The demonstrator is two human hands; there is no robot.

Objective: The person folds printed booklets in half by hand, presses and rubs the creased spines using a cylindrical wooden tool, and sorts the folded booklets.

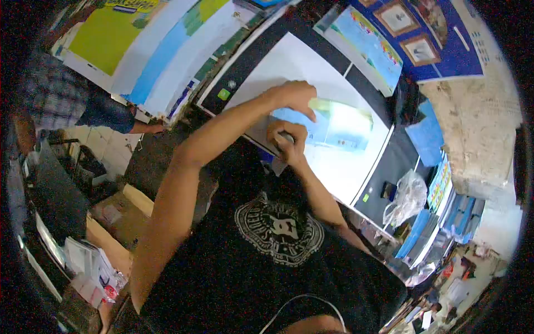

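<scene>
A printed sheet in blue, green and pale yellow lies on a brightly lit white surface. Bent over its upper left part, my left hand has its fingers curled down around the sheet's edge; the fingertips are partly hidden. Just below it, close to the sheet's lower left side, my right hand is closed around a small dark, shiny object, too small to name. The two hands are near each other with a narrow gap between them.
Black borders with green labels flank the lit surface. A clear plastic bag and stacked blue items stand right. Large printed sheets lie upper left; beside them is another person's arm. An open carton is lower left.
</scene>
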